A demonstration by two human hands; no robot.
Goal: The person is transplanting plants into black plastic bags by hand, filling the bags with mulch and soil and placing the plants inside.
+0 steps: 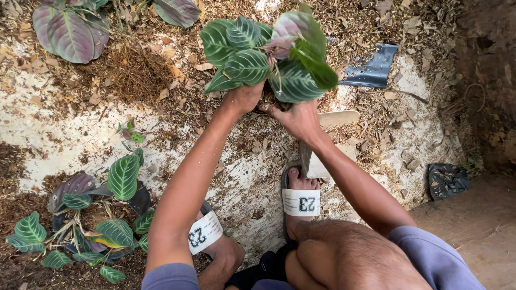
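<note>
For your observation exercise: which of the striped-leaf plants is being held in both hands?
The top-centre plant, gripped at its base by both hands; the lower-left plant lies untouched.

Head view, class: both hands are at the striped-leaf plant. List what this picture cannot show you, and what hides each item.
- Base of the striped-leaf plant: its own leaves cover it, so pot or bare roots cannot be told.
- Fingers of the left hand and right hand: tucked under the leaves, grip unclear.
- Flat pale tool: partly behind the right forearm.
- Purple-leaf plant: cut off by the top edge.
</note>
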